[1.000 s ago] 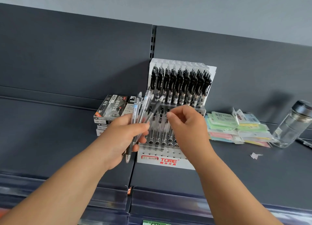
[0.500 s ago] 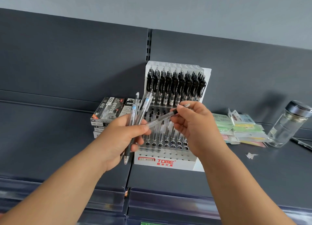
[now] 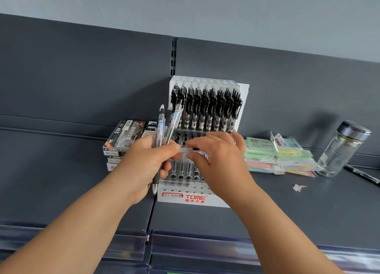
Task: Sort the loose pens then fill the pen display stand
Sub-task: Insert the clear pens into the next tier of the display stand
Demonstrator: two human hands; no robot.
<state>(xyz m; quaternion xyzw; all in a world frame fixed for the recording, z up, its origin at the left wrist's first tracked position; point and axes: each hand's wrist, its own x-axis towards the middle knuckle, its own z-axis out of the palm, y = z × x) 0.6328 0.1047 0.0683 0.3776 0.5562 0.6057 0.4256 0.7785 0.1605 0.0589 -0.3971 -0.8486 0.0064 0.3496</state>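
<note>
A white tiered pen display stand with red TOME lettering stands on the dark shelf against the back panel. Its top tier is packed with black clip pens; lower tiers show pens and open holes. My left hand grips a bundle of several clear loose pens, tips pointing down, in front of the stand's left side. My right hand pinches one clear pen lying roughly level between the two hands, right in front of the stand's middle tier.
A stack of pen boxes sits left of the stand. Pastel packets lie to its right, then a glass jar with a dark lid, a black pen and a paper scrap. The shelf's front edge carries clear price strips.
My right hand drew one clear pen out of the left hand's bundle, swung it level, and has come back down left, close to my left hand. The bundle stayed put.
</note>
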